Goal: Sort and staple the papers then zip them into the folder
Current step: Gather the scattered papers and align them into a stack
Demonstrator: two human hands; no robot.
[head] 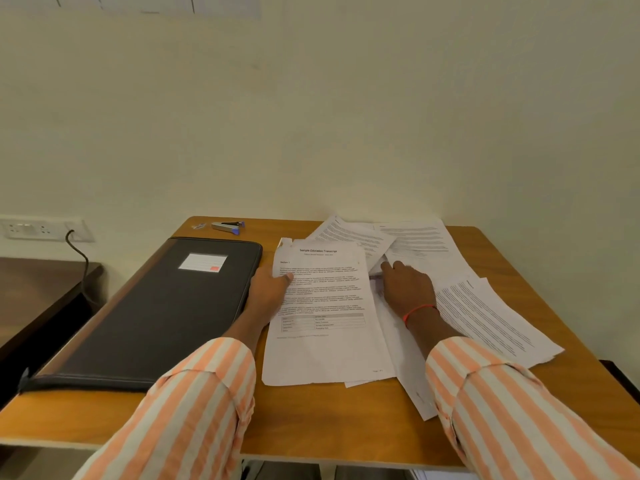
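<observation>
Head view: pinching the 9 o'clock edge of the white printed transcript sheet (325, 341) with the left grip (268, 289); pressing scattered white printed papers (485, 317) at 3 o'clock with the right grip (407, 285), fingers straight, holding nothing. Slide sheets singly, squaring edges. Closed black zip folder (166, 306) at 9 o'clock.

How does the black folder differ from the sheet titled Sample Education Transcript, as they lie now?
The folder is black, thick and lies alone at the left; the transcript sheet is white, thin and overlaps other papers. The left hand pinches the sheet's edge; no hand grips the folder. Both lie on the table.
</observation>
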